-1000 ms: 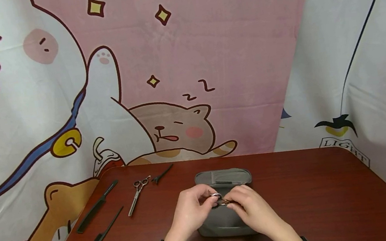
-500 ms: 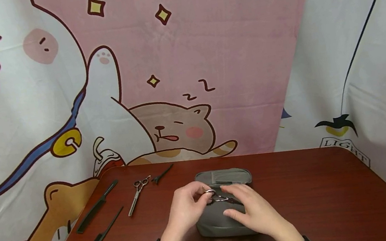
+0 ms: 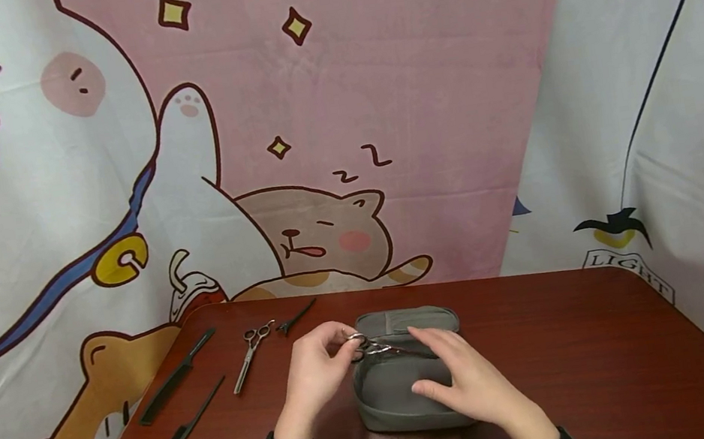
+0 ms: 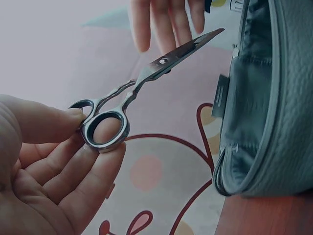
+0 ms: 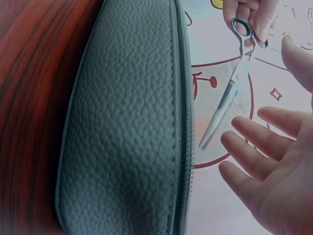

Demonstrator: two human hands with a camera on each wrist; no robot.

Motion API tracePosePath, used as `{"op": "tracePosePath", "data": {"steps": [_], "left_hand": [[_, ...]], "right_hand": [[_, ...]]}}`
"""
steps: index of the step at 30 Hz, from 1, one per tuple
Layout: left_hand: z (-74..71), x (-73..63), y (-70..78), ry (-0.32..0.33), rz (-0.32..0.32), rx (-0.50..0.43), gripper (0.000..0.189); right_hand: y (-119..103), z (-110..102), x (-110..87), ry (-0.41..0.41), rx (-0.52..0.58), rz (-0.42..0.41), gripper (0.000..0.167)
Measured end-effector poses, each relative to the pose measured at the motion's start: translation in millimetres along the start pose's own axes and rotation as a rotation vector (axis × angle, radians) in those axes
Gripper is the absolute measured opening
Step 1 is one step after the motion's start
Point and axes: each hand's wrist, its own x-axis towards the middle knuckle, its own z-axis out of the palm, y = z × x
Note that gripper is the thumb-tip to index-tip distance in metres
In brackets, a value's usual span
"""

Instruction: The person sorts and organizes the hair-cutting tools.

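My left hand (image 3: pixel 316 369) pinches a pair of silver scissors (image 4: pixel 164 61) by the finger rings, between thumb and fingers. The blades are closed together and point right, over the opened grey zip case (image 3: pixel 398 414). My right hand (image 3: pixel 467 377) is beside the blades, its fingers spread and apart from the scissors in the right wrist view. The pebbled side of the case (image 5: pixel 124 122) fills much of that view. Its lid (image 3: pixel 408 321) is folded back on the far side.
On the left of the reddish wooden table (image 3: pixel 605 356) lie two dark combs (image 3: pixel 169 391), a second pair of scissors (image 3: pixel 251 357) and a small black hair clip (image 3: pixel 296 317). A cartoon-printed cloth (image 3: pixel 428 87) hangs behind the table.
My right hand has let go of the scissors and its fingers have spread. My left hand has drawn the scissors left and slightly away, uncovering more of the case's inside.
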Motion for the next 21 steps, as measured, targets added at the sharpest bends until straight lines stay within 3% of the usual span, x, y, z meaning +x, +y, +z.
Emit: {"op": "tracePosePath", "data": {"steps": [10,21], "left_hand": [[-10.5,3.8,-14.3,0.039,-0.029,-0.055,0.008],[-17.6,6.3,-31.4,0.051,-0.138,-0.138,0.006]], "right_hand": [[12,-5,-2.0,0.000,0.035,0.063,0.075],[33,-12,-4.5,0.030,0.028,0.115,0.072]]}}
